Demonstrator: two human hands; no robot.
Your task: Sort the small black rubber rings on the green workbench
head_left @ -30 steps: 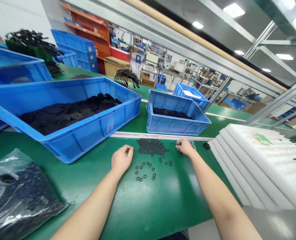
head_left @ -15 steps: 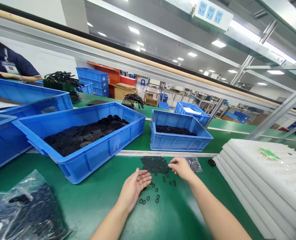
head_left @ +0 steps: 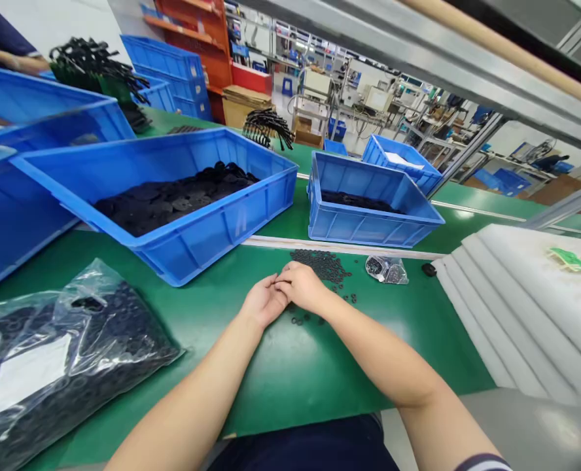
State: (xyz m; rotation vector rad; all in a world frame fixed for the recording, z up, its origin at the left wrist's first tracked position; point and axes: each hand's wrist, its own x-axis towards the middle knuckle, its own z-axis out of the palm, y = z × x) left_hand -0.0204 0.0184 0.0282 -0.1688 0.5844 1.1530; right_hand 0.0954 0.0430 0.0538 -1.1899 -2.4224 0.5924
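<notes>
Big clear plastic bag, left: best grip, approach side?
Likely the slack film at the far edge of the big clear plastic bag, pinched from above by the left hand: it peaks loose there, while black parts fill the body.

This is a factory workshop: a green-topped workbench (head_left: 315, 373) scattered with small black rings (head_left: 324, 265), stacked blue plastic crates (head_left: 170, 69) and orange shelving (head_left: 193, 33) at eleven o'clock, equipment-laden metal benches (head_left: 366, 117) at one o'clock.
</notes>
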